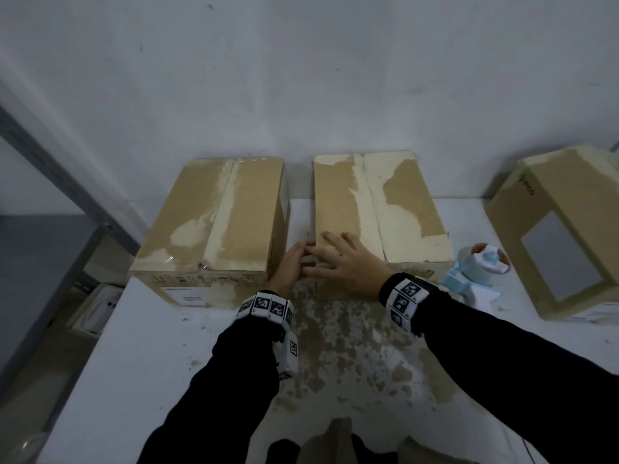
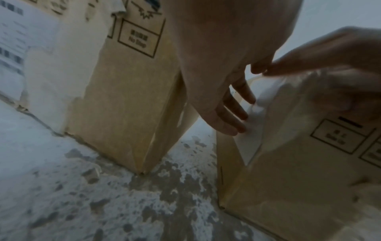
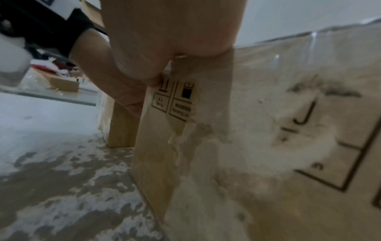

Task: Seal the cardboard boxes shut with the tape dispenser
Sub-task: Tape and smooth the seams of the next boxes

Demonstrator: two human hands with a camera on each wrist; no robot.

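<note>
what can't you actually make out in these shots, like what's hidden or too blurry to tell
- Head view: the tape dispenser is partly behind the middle box; its roll and blade are unclear.
- Head view: the right box is cut by the frame edge.
- Left wrist view: the left hand's fingers touch the middle box's corner; the print there is blurred.
- Right wrist view: the right hand covers the box's top edge; any tape there is hidden.

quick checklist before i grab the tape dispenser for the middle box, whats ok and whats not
1. Tape dispenser within reach, right of the middle box: ok.
2. Right hand free: not ok, flat on the box's near left corner.
3. Left hand free: not ok, fingers press its side.
4. Flaps closed flat: ok.
5. Centre seam taped: cannot tell.
</note>
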